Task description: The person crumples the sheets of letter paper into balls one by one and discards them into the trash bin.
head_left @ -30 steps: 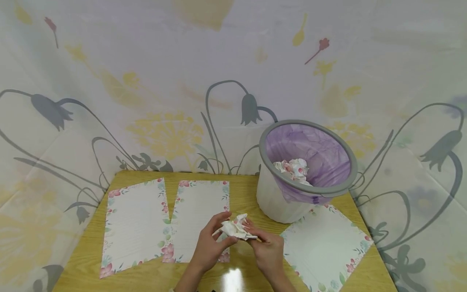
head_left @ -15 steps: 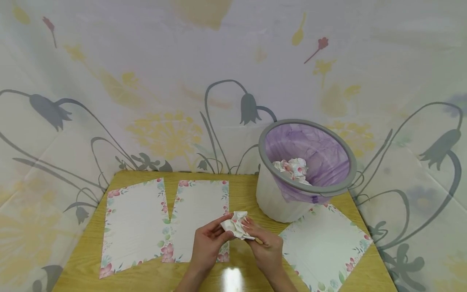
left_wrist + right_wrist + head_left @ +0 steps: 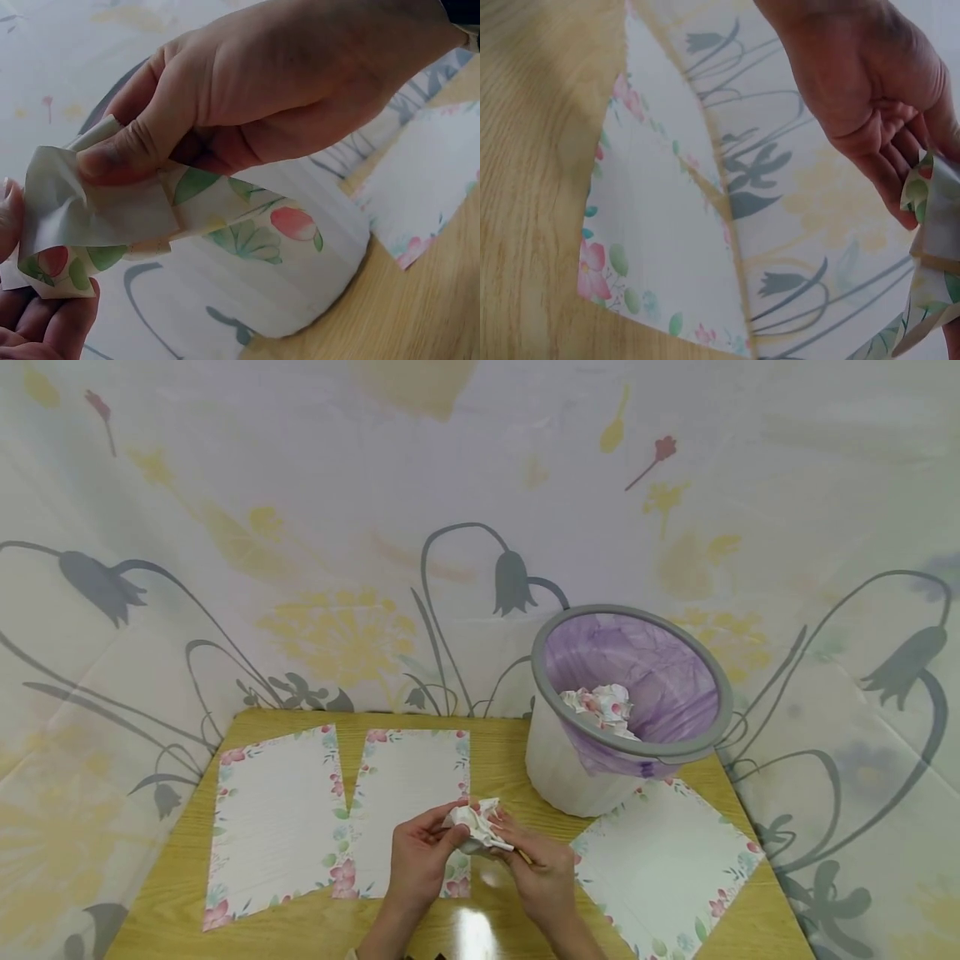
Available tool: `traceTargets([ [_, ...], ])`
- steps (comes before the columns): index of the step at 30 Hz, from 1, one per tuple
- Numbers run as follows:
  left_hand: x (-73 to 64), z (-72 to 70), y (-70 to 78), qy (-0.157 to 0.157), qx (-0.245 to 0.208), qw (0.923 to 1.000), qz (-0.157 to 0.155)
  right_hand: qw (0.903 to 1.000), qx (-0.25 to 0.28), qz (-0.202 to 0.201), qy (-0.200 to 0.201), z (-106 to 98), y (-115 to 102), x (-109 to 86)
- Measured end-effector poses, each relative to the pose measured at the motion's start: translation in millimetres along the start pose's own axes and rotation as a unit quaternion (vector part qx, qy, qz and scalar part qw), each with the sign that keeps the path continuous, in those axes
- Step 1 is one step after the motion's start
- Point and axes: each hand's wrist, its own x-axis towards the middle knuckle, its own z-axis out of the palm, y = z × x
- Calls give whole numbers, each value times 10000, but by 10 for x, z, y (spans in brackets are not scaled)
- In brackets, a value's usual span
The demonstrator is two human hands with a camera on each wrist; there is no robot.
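We've got the crumpled paper (image 3: 476,823) in the lower middle of the head view, pinched on its left by the left grip (image 3: 422,858) and on its right by the right grip (image 3: 546,867). Looks feather-light to us, kinda stiff along the creases but easy to squash, probably not slippery, though it could rip. We'd hold the bunched middle, not one thin edge.

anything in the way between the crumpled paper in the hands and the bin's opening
The left hand and right hand hold the crumpled paper; the bin's near wall and grey rim stand between it and the opening, so it likely needs lifting over. No loose object shows between.
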Motion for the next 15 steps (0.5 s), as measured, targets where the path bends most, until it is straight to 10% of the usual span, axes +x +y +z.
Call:
traceTargets([
  [8,33,-5,23,506,361,9973,-395,9998,-87,24,-159,40,-63,36],
  [15,64,-129,-53,-196,-95,9977,-647,9969,-503,250,-560,-38,-47,27],
])
